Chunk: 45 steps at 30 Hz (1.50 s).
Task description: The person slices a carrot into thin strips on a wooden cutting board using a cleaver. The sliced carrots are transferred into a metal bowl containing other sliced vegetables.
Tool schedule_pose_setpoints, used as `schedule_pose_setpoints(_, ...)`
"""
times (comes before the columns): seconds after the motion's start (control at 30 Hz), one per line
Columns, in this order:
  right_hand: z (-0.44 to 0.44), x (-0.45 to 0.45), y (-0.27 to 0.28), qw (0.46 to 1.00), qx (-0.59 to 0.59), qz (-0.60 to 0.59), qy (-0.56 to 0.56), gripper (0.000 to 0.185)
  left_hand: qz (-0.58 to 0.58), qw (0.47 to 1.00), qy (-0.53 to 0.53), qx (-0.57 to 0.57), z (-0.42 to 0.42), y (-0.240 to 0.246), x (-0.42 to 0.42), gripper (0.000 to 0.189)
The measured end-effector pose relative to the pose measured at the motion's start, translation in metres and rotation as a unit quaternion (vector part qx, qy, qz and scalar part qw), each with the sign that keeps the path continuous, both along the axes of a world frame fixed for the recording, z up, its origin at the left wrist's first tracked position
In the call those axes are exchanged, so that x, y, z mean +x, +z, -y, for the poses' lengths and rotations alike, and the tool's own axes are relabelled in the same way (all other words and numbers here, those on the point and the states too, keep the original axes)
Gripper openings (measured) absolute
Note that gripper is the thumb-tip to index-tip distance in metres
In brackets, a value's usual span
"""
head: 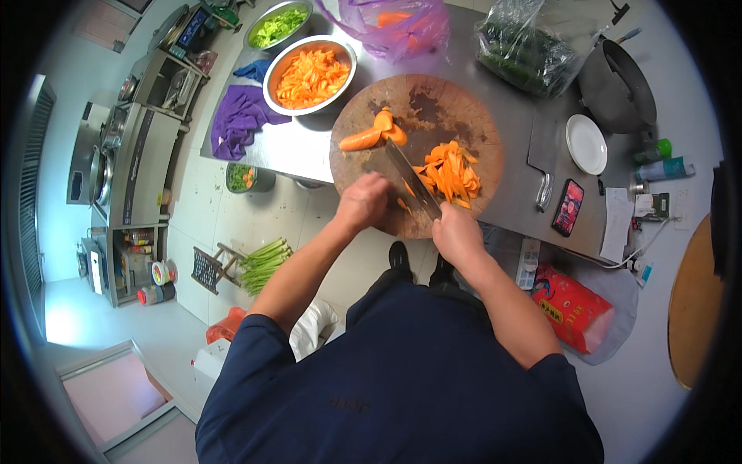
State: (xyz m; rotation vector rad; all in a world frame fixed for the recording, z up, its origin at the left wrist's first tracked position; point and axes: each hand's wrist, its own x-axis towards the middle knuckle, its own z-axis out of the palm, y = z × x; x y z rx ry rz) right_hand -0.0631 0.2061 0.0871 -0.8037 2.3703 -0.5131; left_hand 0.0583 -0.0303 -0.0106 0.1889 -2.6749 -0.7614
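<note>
My right hand [459, 231] grips the handle of a kitchen knife [413, 178], seen nearly edge-on above a round wooden chopping board [371, 98]. Blurred and with fingers curled, my left hand [366, 200] is over the board's near-left edge; whether it holds anything is hidden. Past the knife's tip lie a peeled carrot piece [360, 140] and some carrot slices [384, 120]. A pile of cut carrot strips [455, 174] sits right of the blade, and a few small bits lie near its edge.
Behind the board are a steel bowl of sliced carrot [313, 79], a bowl of chopped greens [279, 27] and a purple plastic bag [400, 29]. Rightward lie a cleaver [544, 191], a white plate [586, 144], a phone [568, 207] and a dark wok [617, 87]. A bin [250, 177] stands below left.
</note>
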Motion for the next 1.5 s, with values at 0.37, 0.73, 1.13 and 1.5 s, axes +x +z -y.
schedule_pose_setpoints(0.37,-0.038,0.01,0.0,0.998,0.047,0.025,0.014,0.022,0.226,0.97,0.015,-0.086,0.08,0.037,-0.113,0.061)
schedule_pose_setpoints(0.73,-0.046,-0.061,-0.015,0.996,0.016,-0.003,-0.085,0.035,0.257,0.932,-0.144,-0.21,0.048,0.034,-0.131,0.052)
schedule_pose_setpoints(1.13,-0.052,-0.075,-0.018,0.997,-0.054,0.05,0.001,0.023,0.189,0.981,0.049,0.015,-0.044,0.023,-0.055,0.065)
schedule_pose_setpoints(1.5,-0.051,-0.053,-0.009,0.999,-0.012,0.036,0.009,0.022,0.127,0.967,0.12,0.184,-0.029,0.008,-0.061,0.046)
